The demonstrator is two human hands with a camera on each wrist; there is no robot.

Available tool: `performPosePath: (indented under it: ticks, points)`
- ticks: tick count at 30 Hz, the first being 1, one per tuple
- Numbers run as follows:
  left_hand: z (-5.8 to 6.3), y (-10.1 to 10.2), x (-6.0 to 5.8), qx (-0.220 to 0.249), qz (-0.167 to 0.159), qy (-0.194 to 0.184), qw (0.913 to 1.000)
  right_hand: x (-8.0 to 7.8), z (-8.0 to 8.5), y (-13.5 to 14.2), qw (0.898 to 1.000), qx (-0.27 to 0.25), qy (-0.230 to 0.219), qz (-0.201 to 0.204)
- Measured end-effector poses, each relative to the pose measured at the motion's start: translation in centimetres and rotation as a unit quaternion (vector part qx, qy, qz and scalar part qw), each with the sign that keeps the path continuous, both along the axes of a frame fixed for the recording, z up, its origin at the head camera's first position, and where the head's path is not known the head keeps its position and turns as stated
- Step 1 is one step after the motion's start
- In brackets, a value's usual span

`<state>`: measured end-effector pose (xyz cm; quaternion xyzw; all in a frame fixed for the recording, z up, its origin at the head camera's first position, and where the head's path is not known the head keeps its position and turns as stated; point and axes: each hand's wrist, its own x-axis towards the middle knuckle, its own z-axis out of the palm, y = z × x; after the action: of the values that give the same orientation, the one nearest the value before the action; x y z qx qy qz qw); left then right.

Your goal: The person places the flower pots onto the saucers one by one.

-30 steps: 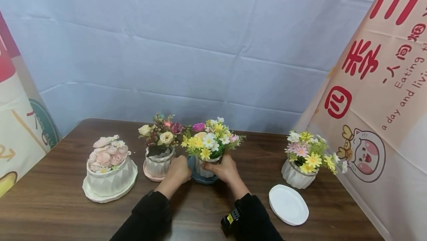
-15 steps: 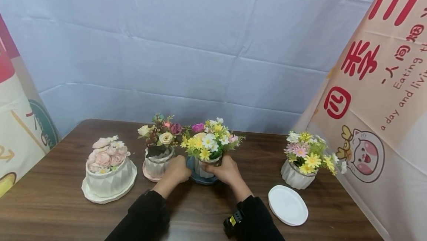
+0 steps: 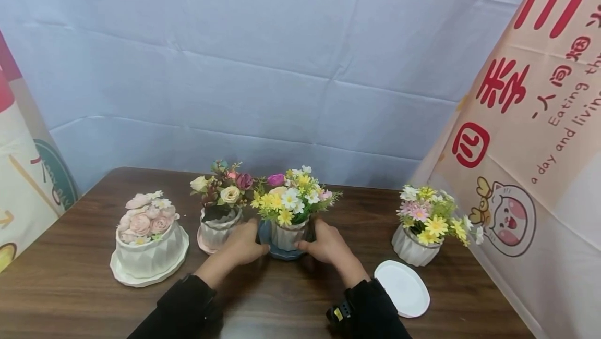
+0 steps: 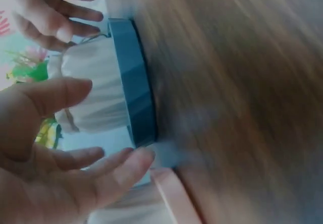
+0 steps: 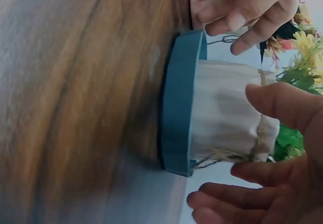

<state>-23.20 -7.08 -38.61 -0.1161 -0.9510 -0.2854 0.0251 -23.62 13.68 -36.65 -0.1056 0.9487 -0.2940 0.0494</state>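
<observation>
A ribbed white flowerpot (image 3: 285, 237) with yellow and white artificial flowers (image 3: 292, 201) stands upright in a blue saucer (image 5: 177, 103). Twine is tied round its neck in the right wrist view. My left hand (image 3: 245, 243) is at the pot's left side, its fingers spread and slightly bent, with nothing in them. On the other side, my right hand (image 3: 326, 245) has its thumb and fingers apart around the pot's flank, loosely bent and gripping nothing. Just behind the left hand, a second flowerpot (image 3: 218, 229) with cream and purple roses sits on a pink saucer (image 4: 174, 196).
At the left, a wide white pot (image 3: 150, 253) of pale pink flowers stands on a white saucer (image 3: 123, 278). Toward the right are another white flowerpot (image 3: 415, 246) and a bare white saucer (image 3: 403, 288). The wooden table (image 3: 277, 302) meets a cloth backdrop (image 3: 211, 68) behind.
Both hands have loosened and drawn apart from the pot, the left one sliding left and uncurling, the right one moving right. The pot stays in the blue saucer.
</observation>
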Motion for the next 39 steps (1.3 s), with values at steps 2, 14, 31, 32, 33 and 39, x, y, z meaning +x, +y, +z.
performPosePath:
  ticks: [2, 14, 31, 32, 33, 39]
  points:
    - [0.3, -0.2, 0.3, -0.013, -0.010, 0.016, 0.9997, 0.2, 0.2, 0.0, 1.000, 0.013, -0.005, 0.005]
    - [1.8, -1.5, 2.4, -0.138, -0.106, 0.060, 0.9829, 1.6, 1.5, 0.9, 0.997, 0.076, -0.016, 0.030]
    - [1.7, -1.0, 3.0, -0.134, -0.132, 0.047, 0.9810, 1.9, 1.7, 1.4, 0.995, 0.096, -0.025, 0.022]
    - [1.7, -0.9, 3.0, -0.135, -0.134, 0.043, 0.9808, 1.9, 1.6, 1.6, 0.995, 0.095, -0.025, 0.022]
    - [1.6, -0.7, 3.1, -0.136, -0.136, 0.039, 0.9805, 1.9, 1.6, 1.7, 0.995, 0.095, -0.025, 0.022]
    - [1.5, 0.5, 3.4, -0.145, -0.148, 0.026, 0.9780, 1.9, 1.4, 2.9, 0.996, 0.083, -0.029, 0.014]
